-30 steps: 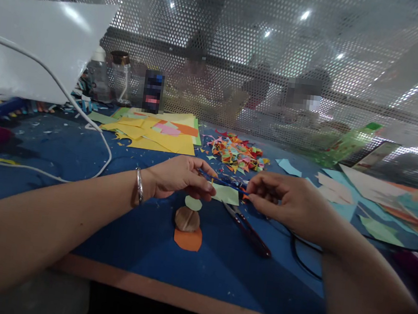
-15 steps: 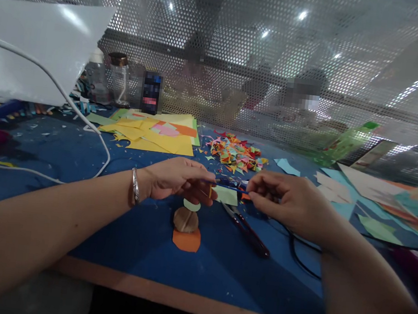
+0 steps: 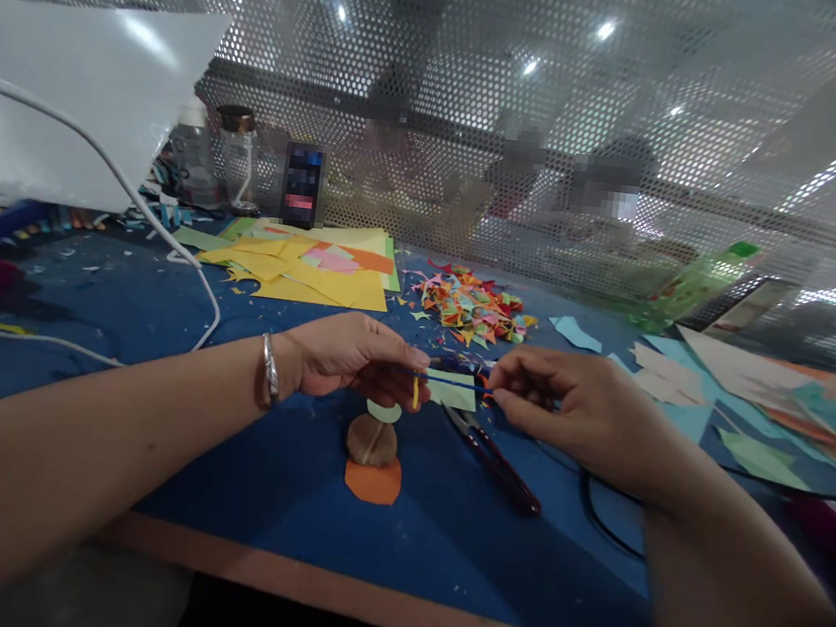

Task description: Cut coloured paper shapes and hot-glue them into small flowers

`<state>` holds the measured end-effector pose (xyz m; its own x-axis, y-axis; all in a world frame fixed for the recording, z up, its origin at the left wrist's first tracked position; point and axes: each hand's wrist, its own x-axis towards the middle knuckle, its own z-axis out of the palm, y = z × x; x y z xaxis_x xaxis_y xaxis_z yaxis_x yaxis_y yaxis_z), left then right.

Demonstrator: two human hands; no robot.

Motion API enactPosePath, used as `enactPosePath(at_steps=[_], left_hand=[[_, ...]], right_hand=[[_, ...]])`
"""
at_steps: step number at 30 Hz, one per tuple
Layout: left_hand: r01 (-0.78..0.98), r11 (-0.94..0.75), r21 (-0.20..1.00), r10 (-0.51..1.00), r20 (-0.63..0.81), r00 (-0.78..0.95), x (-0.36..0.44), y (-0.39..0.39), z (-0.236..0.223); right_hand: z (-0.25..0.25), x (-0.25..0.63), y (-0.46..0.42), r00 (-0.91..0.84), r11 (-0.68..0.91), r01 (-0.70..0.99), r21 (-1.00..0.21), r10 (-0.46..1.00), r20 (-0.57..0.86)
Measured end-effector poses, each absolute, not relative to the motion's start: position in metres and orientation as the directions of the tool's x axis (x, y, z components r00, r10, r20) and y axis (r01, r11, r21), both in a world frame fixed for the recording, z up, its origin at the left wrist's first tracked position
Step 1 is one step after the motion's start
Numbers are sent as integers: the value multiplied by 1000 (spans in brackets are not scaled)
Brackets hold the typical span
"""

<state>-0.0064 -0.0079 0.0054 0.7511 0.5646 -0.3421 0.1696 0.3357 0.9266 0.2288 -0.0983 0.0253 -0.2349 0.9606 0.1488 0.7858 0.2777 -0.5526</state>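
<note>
A perforated metal panel (image 3: 457, 36) spans the back, all round holes, with at least three blurred people beyond it, and below comes the blue table (image 3: 273, 528), smooth and flecked with crumbs of paper.

To the hands, two of them! The right hand (image 3: 541, 393) is pinched narrow, thumb and fingers holding one end of a single thin blue stick (image 3: 462, 384). The left hand (image 3: 382, 360), one metal bracelet (image 3: 271, 370) at its wrist, is narrowed around the other end; whether it grips, I cannot tell. So there's the stick, level above the table between the hands, and one narrow yellow strip (image 3: 416, 391) hangs by the left fingertips.

Just below, one round brown disc (image 3: 371, 440) with a pale line across it, and two rounded paper pieces: a pale green one (image 3: 384, 412) above, an orange one (image 3: 373, 480) below. One pair of scissors (image 3: 495, 463), dark red handles, lies slantwise beside one flat green sheet (image 3: 455, 390).

Farther back, one heap of jagged, many-coloured scraps (image 3: 471, 305), and left of it layered yellow paper (image 3: 302, 270), flat and overlapping. Behind that, one upright phone (image 3: 302, 185) and two clear bottles (image 3: 236, 157); over at right, one green bottle (image 3: 708, 281), tilted.
</note>
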Motion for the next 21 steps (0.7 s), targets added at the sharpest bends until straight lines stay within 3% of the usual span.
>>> enactPosePath(at_steps=[8,17,21], left_hand=[[182,284,941,542,-314,779,-10,-6,6],[153,-143,978,630,-29,776,-8,-9,9],[118,-102,988,645,-25,764,-7,-7,6]], right_hand=[[21,232,-97,-249,295,790,-537,955,160],[25,229,-96,-239,276,799,-535,961,140],[25,229,-95,-249,274,797,-538,961,120]])
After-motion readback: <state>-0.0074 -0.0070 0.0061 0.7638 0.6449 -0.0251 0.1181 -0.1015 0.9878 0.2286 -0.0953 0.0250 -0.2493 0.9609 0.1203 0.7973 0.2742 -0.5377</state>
